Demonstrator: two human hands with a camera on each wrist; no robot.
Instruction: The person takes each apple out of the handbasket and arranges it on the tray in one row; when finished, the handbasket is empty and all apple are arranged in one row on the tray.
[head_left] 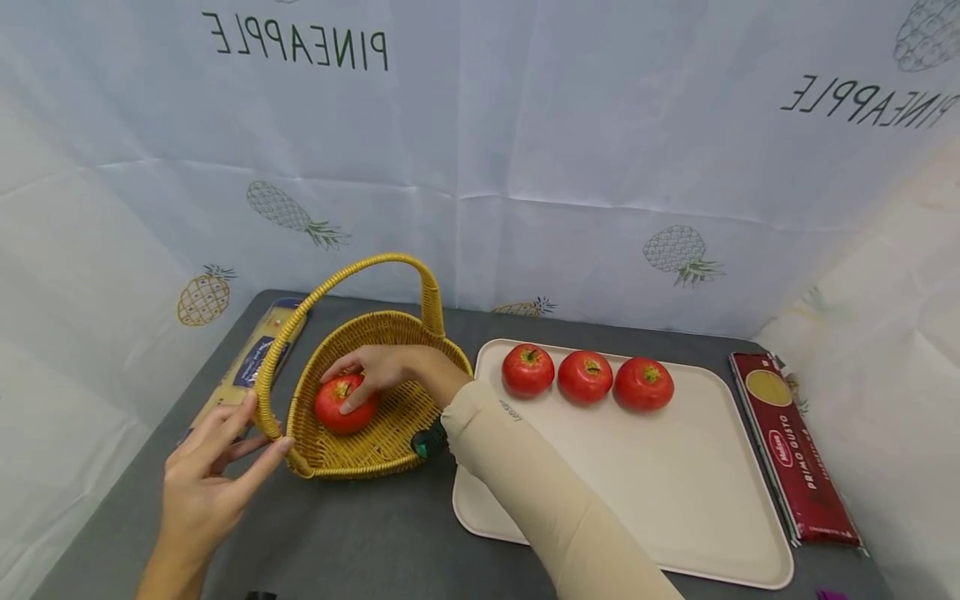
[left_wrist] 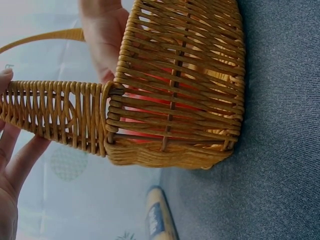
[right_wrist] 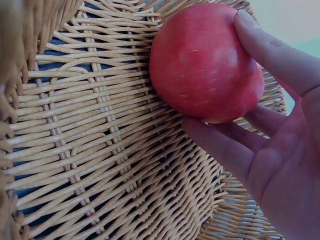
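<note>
A yellow wicker basket (head_left: 390,450) with a tall arched handle (head_left: 360,265) stands on the grey table. My left hand (head_left: 204,483) pinches the lower left part of that handle between thumb and fingers, as the left wrist view also shows. Inside the basket, at its left side, my right hand (head_left: 386,367) holds a red apple (head_left: 341,414). In the right wrist view the thumb lies on one side of the apple (right_wrist: 200,65) and the fingers on the other, close to the woven bottom. Through the weave, some red shows in the left wrist view.
Right of the basket lies a cream tray (head_left: 705,500), with three red apples (head_left: 585,377) in a row along its far side. A dark red spaghetti packet (head_left: 798,454) lies beyond the tray's right edge. Behind the basket's left side is a yellow-and-blue packet (head_left: 251,358).
</note>
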